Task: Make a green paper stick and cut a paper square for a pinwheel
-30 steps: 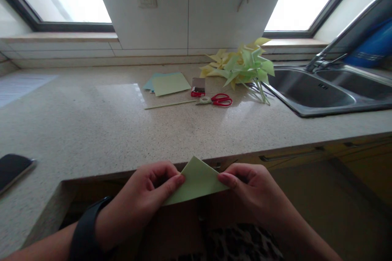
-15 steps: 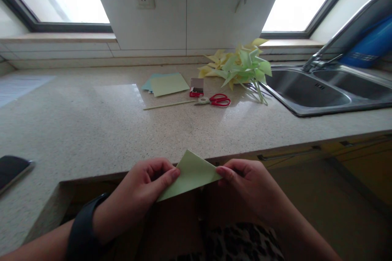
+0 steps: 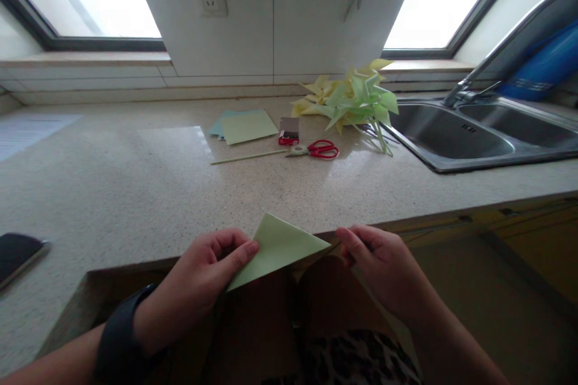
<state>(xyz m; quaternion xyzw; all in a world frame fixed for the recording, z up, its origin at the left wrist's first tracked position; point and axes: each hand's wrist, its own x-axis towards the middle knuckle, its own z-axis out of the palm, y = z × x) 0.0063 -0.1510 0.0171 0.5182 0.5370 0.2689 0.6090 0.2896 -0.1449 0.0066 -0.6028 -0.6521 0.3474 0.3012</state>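
I see a big speckled tabletop [image 3: 149, 186] that runs under two bright windows, with a steel sink [image 3: 456, 138] set into it on the right. Far back on it lies a heap of yellow and green paper pinwheels [image 3: 350, 102], then a few flat paper sheets [image 3: 246, 125], red scissors [image 3: 318, 149], a thin stick [image 3: 248, 156] and a small dark box [image 3: 289, 130]. A black phone [image 3: 18, 252] sits at the left edge. Close to me, just off the front edge of the tabletop, is the folded green paper [image 3: 277, 246], shaped like a triangle and held up in the air. My left hand [image 3: 203, 277] has its grip closed on the paper's left corner, thumb on top. My right hand [image 3: 383, 264] is just beside the paper's right tip, and I think it is not touching; its fingers curl in loosely and hold nothing. I think the paper could droop or twist now, because only one corner is pinched. The fold could also spring open, since nothing hard is under it to press on. If it slips, it would fall down in front of the cupboards, not onto the tabletop.
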